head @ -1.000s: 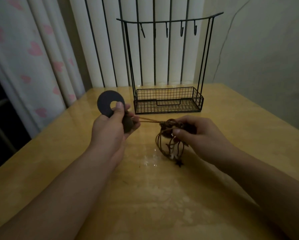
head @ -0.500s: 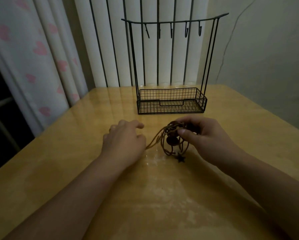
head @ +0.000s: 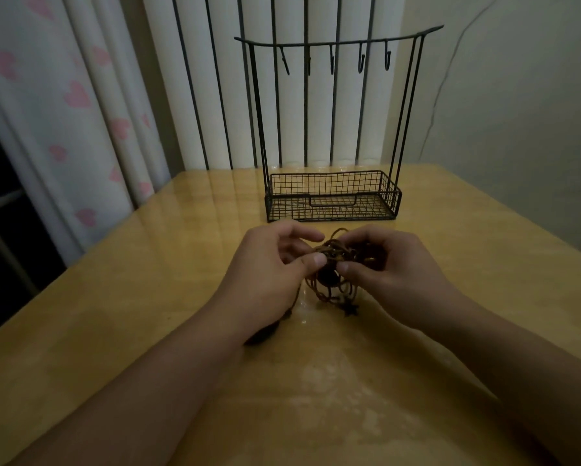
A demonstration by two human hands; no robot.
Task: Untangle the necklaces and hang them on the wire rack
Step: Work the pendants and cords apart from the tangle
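1. We find both forearms reaching in from the near edge over the yellow wooden table (head: 141, 297).
2. A dark pendant (head: 260, 334) lies on the table under the left wrist, on a cord that runs up toward the left fingers; we cannot make out its shape.
3. The left hand (head: 272, 270) has its thumb and forefinger curled, the thumb tip pressed against the left side of the tangled necklaces (head: 336, 264); its other fingers are bent loosely behind.
4. The right hand (head: 393, 267) pinches the right side of the same tangle between thumb and curled fingers.
5. The tangle of brown cords sits between the two thumb tips, held just above the table. Loops hang below the fingers, and a small star charm (head: 350, 309) dangles lowest, at or near the surface; we cannot tell whether it touches.
6. Beyond the fingertips, apart from them, stands the wire rack (head: 332, 196), its basket resting on the table.
7. Its hooks (head: 361, 60) hang bare from the top bar, well above and beyond the fingers.
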